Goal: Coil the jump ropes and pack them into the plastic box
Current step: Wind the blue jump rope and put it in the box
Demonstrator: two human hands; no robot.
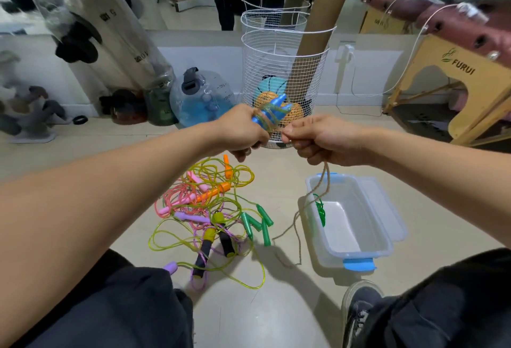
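Note:
My left hand grips a coiled jump rope with blue handles, its clear cord wound around the handles. My right hand pinches a brown twine close to the bundle; the twine hangs down past the box and trails onto the floor. A tangled pile of jump ropes lies on the floor below my hands, with orange, pink, purple, green and black-and-yellow handles. The clear plastic box with blue latches stands on the floor to the right, holding a small green piece.
A white wire basket with cardboard tubes and balls stands just behind my hands. A blue water jug and punching bags sit at the left, a wooden table leg at the right. My knees and a shoe frame the bottom.

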